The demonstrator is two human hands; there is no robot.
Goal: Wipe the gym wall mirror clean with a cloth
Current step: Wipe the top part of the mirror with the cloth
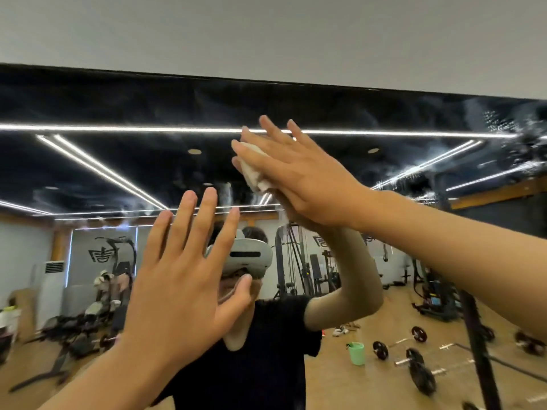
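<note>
Cloth [254, 170], pale and wadded, sits high on mirror [118, 108], pinned to the glass under right hand [299, 176]. Its fingers are straight and flat, pressing, not curled round it. Left hand [183, 279] is lower, spread wide, relaxed, holding nothing. Step in hand, as I read it: wiping the upper band near the top edge. To do it well, keep the palm's weight even over the wad, run long overlapping passes, and work toward the hazy streaks [503, 128] at upper right, which look undone. Refold to a fresh face if it begins to smear. Brace the left only on glass not yet wiped, or keep it off, else prints follow. Cannot tell whether left palm touches the glass or hovers just off it. Most of cloth is hidden beneath the right hand; only its left edge shows. Mirror's lower part and both sides are cut off by the frame. Faint haze mid-glass could be residue or blur.
</note>
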